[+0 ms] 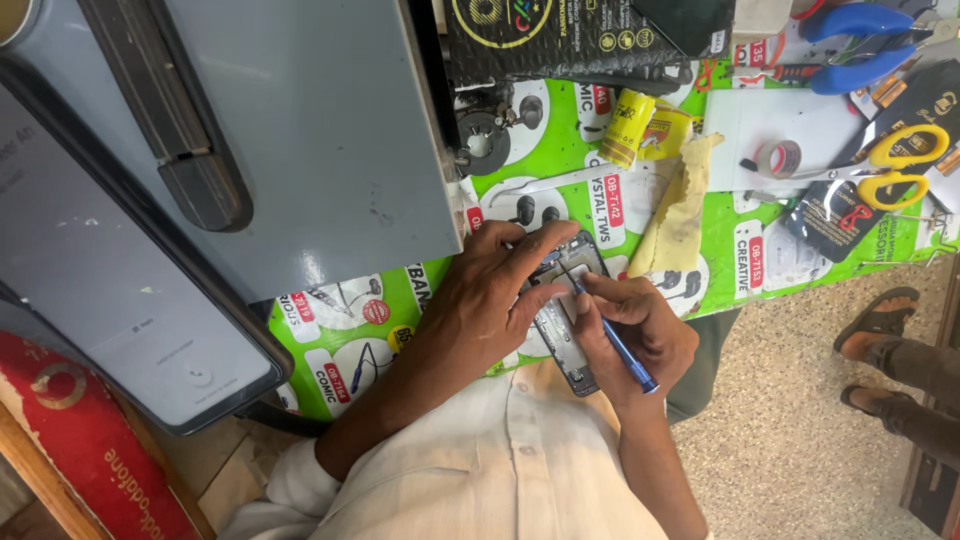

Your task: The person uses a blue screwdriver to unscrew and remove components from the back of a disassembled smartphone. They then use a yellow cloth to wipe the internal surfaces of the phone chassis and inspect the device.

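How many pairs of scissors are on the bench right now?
2: yellow-handled scissors at the right edge, blue-handled scissors at the top right corner. Clutter could hide others.

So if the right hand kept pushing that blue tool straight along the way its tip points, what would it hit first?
The right hand aims the blue screwdriver at the opened phone; its tip already seems to be on the phone's inside, beside the left hand's fingers, though depth is unclear.
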`<state>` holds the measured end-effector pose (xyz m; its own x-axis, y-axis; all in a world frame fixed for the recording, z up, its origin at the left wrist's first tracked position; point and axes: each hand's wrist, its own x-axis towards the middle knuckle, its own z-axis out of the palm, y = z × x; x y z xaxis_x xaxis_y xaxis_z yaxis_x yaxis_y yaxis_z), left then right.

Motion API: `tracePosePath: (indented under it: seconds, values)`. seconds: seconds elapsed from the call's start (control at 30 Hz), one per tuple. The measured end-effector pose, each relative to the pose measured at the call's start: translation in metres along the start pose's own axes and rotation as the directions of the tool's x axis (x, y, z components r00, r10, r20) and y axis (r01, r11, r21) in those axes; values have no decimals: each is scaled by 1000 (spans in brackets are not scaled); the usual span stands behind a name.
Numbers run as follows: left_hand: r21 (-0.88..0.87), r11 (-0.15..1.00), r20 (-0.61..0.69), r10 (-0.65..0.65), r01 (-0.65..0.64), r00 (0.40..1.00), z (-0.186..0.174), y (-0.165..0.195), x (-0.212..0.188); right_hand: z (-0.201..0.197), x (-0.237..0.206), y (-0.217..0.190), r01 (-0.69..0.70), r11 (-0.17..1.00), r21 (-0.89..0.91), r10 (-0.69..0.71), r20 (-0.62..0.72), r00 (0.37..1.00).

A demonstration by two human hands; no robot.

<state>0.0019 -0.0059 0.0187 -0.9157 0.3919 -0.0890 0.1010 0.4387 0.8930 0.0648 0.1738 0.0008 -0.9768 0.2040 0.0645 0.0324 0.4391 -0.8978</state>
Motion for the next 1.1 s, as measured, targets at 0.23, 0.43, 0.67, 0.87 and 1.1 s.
tracePosePath:
  seconds: [0.23, 0.43, 0.67, 0.87, 1.1]
  values:
    - [15, 1000, -25, 20, -19, 999, 1, 0, 2, 1, 0, 1, 3, 999, 53, -3, 7, 1000]
    - [31, 999, -56, 29, -27, 998, 5, -2, 4, 3, 2, 1, 5, 998, 55, -5, -4, 1000]
    - [25, 999, -112, 31, -28, 993, 8, -1, 4, 5, 3, 0, -2, 1000, -16, 2, -20, 1000]
    - [36, 999, -122, 18, -14, 992, 11, -1, 5, 4, 2, 2, -25, 1000, -5, 25, -14, 1000]
    - [11, 998, -108, 57, -56, 993, 8, -3, 4, 1, 2, 6, -31, 994, 107, 29, 19, 999]
